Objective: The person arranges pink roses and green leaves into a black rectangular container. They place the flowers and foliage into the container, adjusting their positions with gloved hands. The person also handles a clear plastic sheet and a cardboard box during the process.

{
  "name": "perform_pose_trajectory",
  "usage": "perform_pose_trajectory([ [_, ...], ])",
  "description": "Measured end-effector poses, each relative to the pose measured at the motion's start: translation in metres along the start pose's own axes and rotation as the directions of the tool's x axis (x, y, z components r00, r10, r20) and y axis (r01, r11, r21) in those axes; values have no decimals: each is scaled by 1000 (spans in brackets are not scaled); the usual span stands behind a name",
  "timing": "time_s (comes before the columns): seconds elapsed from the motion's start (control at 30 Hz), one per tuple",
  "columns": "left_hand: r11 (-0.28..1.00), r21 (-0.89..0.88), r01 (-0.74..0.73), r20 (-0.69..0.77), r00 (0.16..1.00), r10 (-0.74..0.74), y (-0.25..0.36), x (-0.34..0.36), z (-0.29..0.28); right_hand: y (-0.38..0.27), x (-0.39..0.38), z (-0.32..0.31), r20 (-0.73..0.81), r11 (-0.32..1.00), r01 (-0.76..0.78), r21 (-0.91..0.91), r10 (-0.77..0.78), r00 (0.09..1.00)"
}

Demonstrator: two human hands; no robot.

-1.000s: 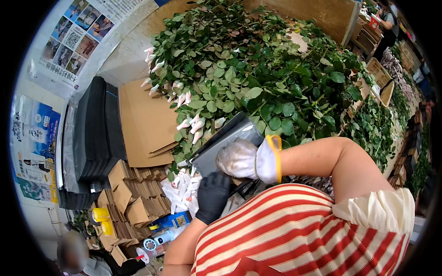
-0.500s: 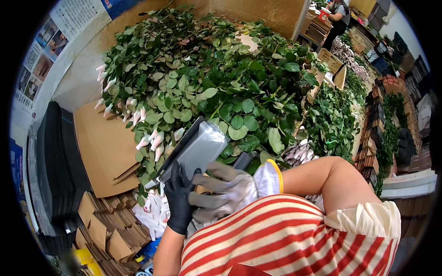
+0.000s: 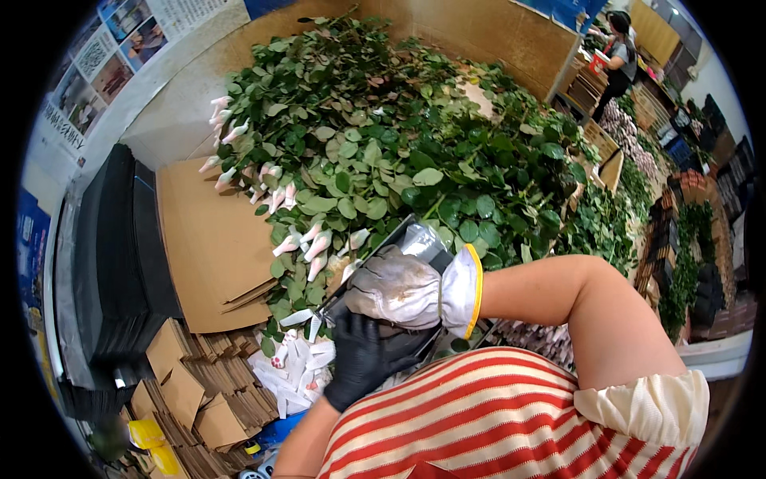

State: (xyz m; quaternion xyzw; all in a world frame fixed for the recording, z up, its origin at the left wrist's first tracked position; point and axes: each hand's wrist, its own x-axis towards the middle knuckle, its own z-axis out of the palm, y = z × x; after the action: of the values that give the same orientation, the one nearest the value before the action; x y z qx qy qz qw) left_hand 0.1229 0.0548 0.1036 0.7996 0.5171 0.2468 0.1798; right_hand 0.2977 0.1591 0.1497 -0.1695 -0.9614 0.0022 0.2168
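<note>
Beside the leafy heap, a dark-edged holder [image 3: 381,249] carries a sheaf of clear plastic film [image 3: 425,242], whose far end shows past my wrist. My right hand [image 3: 395,289], in a soiled white cloth glove with a yellow-trimmed cuff, lies across the sheaf. Its fingers bend down out of sight. In a black glove, my left hand [image 3: 363,363] rests at the near end of the holder, thumb and fingers apart. White paper strips [image 3: 299,371] lie to its left. Long-stemmed roses [image 3: 415,152] fill the bench beyond, several with pale pink sleeved heads [image 3: 315,251].
Flat brown cardboard [image 3: 207,239] leans at the left, by a stack of black sheets [image 3: 116,263]. Folded cartons [image 3: 211,399] stand below. More wrapped roses [image 3: 535,339] lie by my right forearm. Another person [image 3: 618,60] stands at the far right.
My right hand has moved across onto the film and now covers much of it. My left hand has shifted right and down along the near end. The whole view has swung left.
</note>
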Motion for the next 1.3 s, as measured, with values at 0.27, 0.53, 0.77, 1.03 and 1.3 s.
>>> perform_pose_trajectory([
  [0.27, 978, 185, 92, -187, 981, -57, 17, 19, 17, 18, -2, -19, 18, 978, 26, 206, -30, 999],
  [0.53, 959, 195, 205, -265, 952, -150, 26, 23, 24, 94, -92, -135, 241, 777, -313, -546, 503, 830],
  [0.77, 954, -186, 237, -397, 870, -294, 15, 32, 41, -13, -4, -46, 331, 915, -130, 382, -4, 944],
  [1.03, 939, -210, 273, -581, 738, -345, 7, -40, -1, -11, -3, -2, 217, 969, -145, 198, 101, 971],
  [1.3, 582, 284, 762, -347, 648, -678, 4, -126, 165, -24, 7, 6, 181, 970, -135, 204, 98, 979],
])
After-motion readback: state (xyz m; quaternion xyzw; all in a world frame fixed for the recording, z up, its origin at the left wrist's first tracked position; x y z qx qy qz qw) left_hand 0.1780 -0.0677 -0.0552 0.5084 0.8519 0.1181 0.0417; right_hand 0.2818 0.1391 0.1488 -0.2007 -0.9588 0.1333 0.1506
